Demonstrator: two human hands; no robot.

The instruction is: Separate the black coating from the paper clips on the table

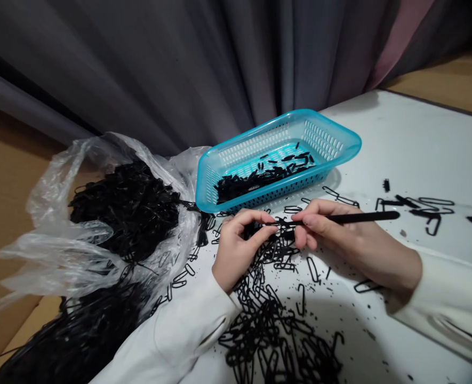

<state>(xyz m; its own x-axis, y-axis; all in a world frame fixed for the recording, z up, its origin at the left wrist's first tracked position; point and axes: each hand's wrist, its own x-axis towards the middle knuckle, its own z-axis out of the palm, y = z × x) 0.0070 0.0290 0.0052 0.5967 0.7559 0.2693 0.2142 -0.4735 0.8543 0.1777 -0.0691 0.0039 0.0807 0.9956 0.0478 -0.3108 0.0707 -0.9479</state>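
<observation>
Right hand [332, 226] grips a slender, smooth, matte-black rod [364, 217].

The white worktop [431, 144] is the landmark. Behind it, along the far side, a dark grey curtain [159, 64] hangs in deep vertical folds, with a strip of dusty pink fabric [401, 40] toward its right end. Past the worktop's far right edge, edged by a dark line, lies a tan brown surface [452, 80]. Left of the worktop stands a plain brown surface like cardboard [7, 186]. Light is dim, with soft shadows across the worktop.
</observation>
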